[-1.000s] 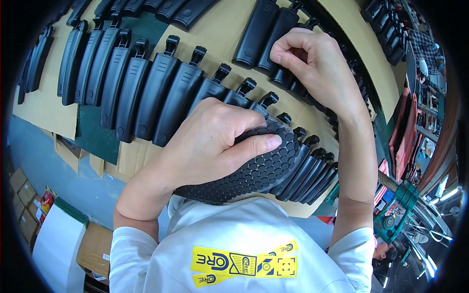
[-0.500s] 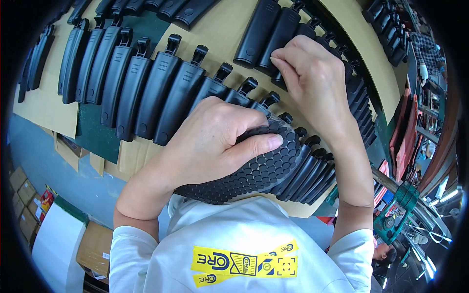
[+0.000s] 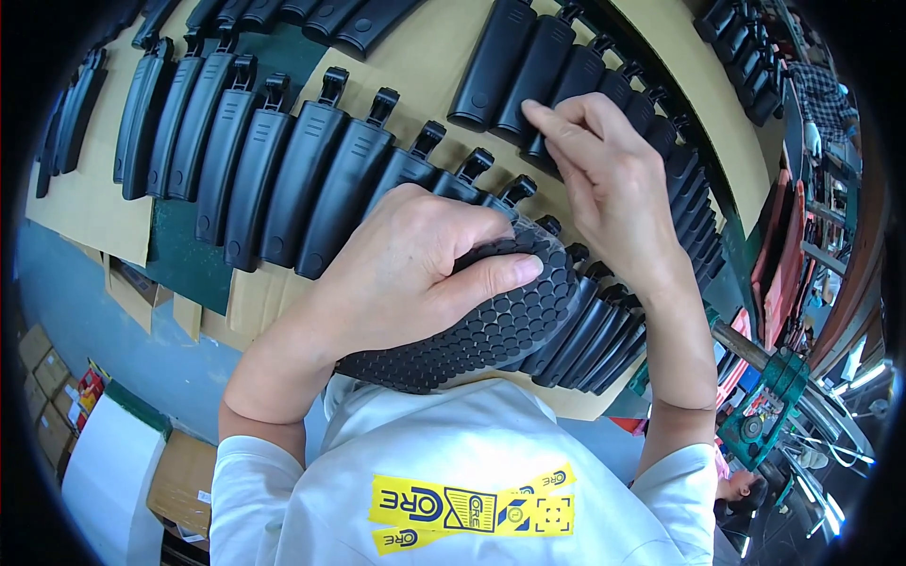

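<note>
My left hand [image 3: 415, 269] grips a bendy sheet of round black pads [image 3: 491, 325], thumb on top and fingers curled over its far edge. The pads sit in close rows, with clear film at the margin. My right hand [image 3: 613, 174] is over the upper row of long black plastic handles [image 3: 536, 80]. Its index finger reaches out by the lower end of one handle, the thumb sits apart from it, and I see nothing between them. Round marks show near the lower ends of the handles. Below, another row of black handles [image 3: 288, 189] lies partly behind my left hand and the sheet.
Cardboard sheets [image 3: 415, 71] lie under the handles on a green table [image 3: 175, 250]. More black handles [image 3: 750, 66] lie at the far right. A green clamp-like fixture [image 3: 760, 406] stands at the right, near another person [image 3: 741, 486]. Cardboard boxes [image 3: 184, 476] are at lower left.
My right hand has moved slightly down; its thumb and index finger, close together before, are now apart. The left hand and the pad sheet have barely moved.
</note>
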`<state>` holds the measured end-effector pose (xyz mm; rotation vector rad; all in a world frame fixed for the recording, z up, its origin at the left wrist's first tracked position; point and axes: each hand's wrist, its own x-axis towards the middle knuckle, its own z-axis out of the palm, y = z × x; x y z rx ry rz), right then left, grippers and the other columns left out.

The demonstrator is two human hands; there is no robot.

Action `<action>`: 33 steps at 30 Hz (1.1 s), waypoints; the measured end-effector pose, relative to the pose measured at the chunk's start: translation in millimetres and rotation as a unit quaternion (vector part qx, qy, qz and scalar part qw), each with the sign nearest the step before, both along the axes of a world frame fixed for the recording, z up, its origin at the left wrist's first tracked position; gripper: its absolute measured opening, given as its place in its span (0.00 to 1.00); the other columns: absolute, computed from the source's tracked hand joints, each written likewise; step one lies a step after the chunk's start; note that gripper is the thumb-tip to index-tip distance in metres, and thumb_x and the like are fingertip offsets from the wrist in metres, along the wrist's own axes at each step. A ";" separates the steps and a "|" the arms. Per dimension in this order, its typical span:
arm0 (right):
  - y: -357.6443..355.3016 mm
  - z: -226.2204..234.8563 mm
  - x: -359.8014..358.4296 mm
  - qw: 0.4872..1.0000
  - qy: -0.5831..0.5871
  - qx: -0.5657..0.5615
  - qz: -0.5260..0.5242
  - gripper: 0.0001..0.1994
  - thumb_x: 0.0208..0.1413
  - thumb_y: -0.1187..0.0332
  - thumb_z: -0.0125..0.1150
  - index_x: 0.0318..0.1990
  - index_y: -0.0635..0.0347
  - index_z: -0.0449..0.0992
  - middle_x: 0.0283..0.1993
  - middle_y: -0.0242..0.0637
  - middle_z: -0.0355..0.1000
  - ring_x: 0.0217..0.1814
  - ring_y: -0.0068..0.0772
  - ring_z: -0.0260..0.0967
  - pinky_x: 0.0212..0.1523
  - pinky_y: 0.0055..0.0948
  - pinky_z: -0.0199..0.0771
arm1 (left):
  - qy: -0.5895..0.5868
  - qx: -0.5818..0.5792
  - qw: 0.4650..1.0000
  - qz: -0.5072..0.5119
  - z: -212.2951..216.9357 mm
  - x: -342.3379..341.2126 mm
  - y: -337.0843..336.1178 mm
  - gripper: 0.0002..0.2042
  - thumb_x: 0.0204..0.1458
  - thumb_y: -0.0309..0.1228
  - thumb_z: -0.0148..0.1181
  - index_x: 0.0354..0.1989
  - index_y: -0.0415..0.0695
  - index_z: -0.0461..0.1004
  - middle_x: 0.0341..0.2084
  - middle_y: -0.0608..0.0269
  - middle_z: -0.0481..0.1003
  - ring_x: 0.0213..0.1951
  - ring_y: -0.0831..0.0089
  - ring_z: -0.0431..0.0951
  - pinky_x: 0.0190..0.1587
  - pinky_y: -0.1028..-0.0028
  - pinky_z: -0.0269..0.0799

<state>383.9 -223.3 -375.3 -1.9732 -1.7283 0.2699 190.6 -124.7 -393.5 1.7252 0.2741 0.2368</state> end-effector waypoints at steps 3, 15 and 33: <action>0.6 1.2 -3.3 0.999 -0.040 -0.033 0.005 0.16 0.55 0.86 0.59 0.50 0.66 0.82 0.38 0.35 0.70 0.28 0.28 0.63 0.29 0.26 0.64 | -0.006 -0.008 1.000 0.005 1.3 1.5 -0.5 0.15 0.56 0.31 0.65 0.19 0.37 0.73 0.11 0.60 0.69 0.12 0.65 0.59 0.20 0.71 0.58; 6.8 20.0 -6.7 0.989 -0.063 -0.137 0.006 0.08 0.58 0.80 0.62 0.44 0.68 0.84 0.34 0.32 0.72 0.28 0.25 0.64 0.28 0.24 0.62 | -0.031 -0.059 0.998 0.022 -1.6 -0.3 -1.4 0.15 0.57 0.29 0.66 0.20 0.36 0.74 0.11 0.66 0.68 0.14 0.76 0.57 0.19 0.75 0.55; -65.1 37.9 -33.0 0.945 0.298 -0.037 -0.130 0.07 0.47 0.83 0.72 0.35 0.67 0.85 0.34 0.34 0.76 0.29 0.21 0.64 0.31 0.18 0.62 | -0.021 -0.087 0.995 0.032 -2.8 -0.8 -3.1 0.16 0.56 0.28 0.66 0.18 0.37 0.71 0.11 0.69 0.64 0.16 0.78 0.54 0.19 0.76 0.51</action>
